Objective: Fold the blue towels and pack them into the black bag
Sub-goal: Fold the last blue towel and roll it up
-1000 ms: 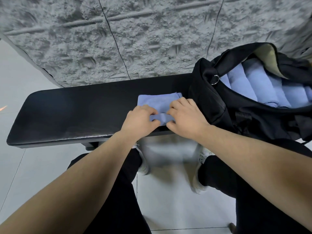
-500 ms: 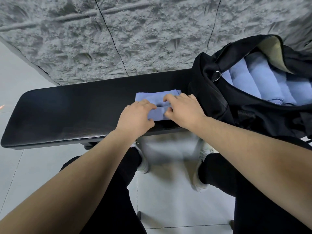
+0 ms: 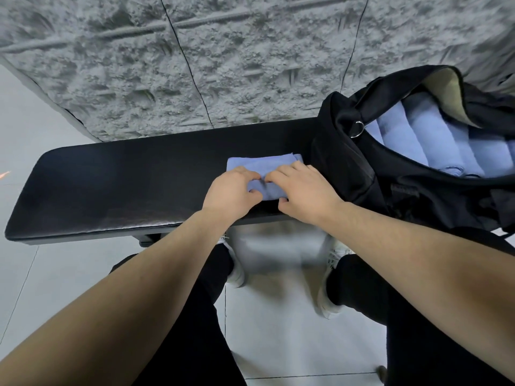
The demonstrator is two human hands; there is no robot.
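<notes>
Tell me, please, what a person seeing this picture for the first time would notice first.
The eye goes first to the two hands in the middle: the left hand and the right hand grip a small folded blue towel on the black bench. Next comes the open black bag at the right end of the bench, with rolled blue towels lying side by side inside it.

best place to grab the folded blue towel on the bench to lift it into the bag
Grip the folded blue towel at its two short ends, one hand from each side. It lies flat as a small thick bundle across the bench, so squeezing the ends should keep the folds closed.
</notes>
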